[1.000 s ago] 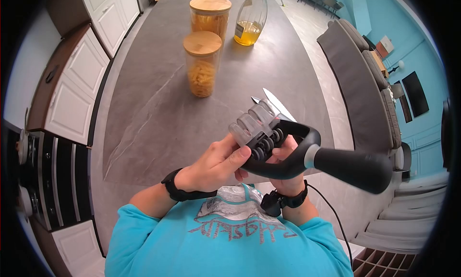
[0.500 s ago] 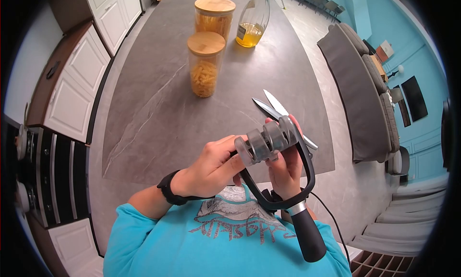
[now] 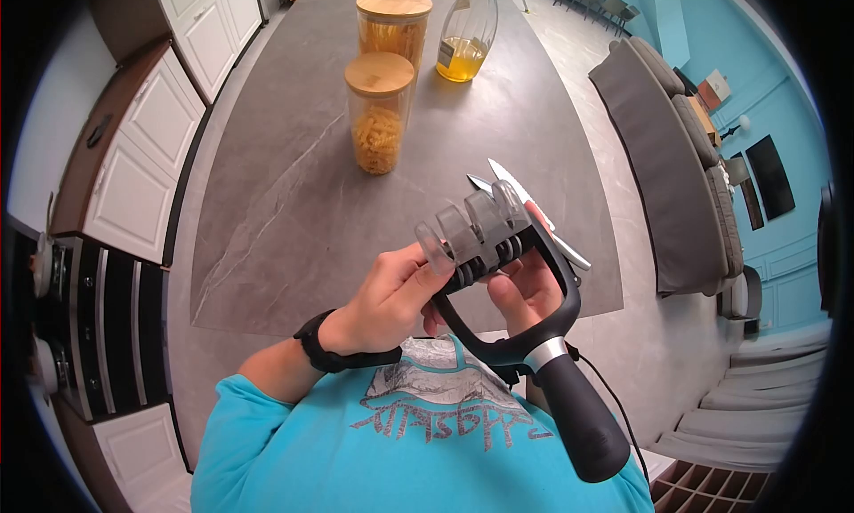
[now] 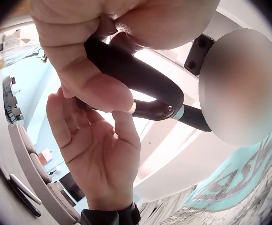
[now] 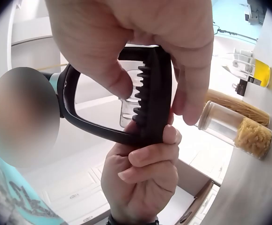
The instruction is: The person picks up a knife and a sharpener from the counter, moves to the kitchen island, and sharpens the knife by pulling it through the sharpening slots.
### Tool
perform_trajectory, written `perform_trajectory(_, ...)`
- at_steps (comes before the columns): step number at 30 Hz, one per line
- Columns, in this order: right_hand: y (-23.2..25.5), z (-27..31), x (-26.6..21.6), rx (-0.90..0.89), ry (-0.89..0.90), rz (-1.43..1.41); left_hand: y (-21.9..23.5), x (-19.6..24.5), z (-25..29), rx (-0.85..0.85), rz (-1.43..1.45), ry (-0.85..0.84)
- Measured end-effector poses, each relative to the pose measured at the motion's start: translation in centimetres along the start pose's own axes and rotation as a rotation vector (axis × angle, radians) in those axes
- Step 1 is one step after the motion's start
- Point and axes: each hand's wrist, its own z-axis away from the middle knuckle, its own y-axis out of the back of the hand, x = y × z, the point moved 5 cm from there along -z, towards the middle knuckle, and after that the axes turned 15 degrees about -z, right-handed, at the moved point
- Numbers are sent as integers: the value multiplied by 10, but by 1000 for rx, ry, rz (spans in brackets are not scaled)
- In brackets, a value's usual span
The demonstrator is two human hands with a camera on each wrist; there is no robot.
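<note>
A black-handled tool [image 3: 556, 322] with a clear slotted cover [image 3: 471, 221] and small dark wheels is held above the counter's near edge, its grip pointing down and right. The left hand [image 3: 382, 300] pinches the cover's left end between thumb and fingers. At the other end, the right hand [image 3: 529, 291] grips the tool from behind, its thumb inside the black frame. In the right wrist view, the frame [image 5: 157, 93] shows a row of dark ridges, with the left hand [image 5: 143, 178] curled at its lower end.
Two knives [image 3: 520, 193] lie crossed on the grey counter [image 3: 285, 211] just beyond the tool. Farther back stand two lidded pasta jars [image 3: 377, 140] and a glass bottle of yellow liquid [image 3: 460, 61]. A sofa [image 3: 663, 166] is off to the right.
The tool's grip has swung from pointing right to pointing down and right, and its cover has tilted back from its half-second-ago position, showing the wheels again. Both hands keep hold.
</note>
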Motion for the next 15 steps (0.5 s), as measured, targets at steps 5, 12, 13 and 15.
perform_trajectory(5,2,-1,1,84,-86,-20,-1,0,0,-7,-68,22)
perform_trajectory(12,-1,-3,1,19,-100,-50,-2,4,-1,38,35,0)
perform_trajectory(13,-3,-3,3,43,-76,-13,-2,4,-1,39,23,6)
perform_trajectory(15,-3,-4,3,67,-56,23,0,2,-2,40,-34,-58)
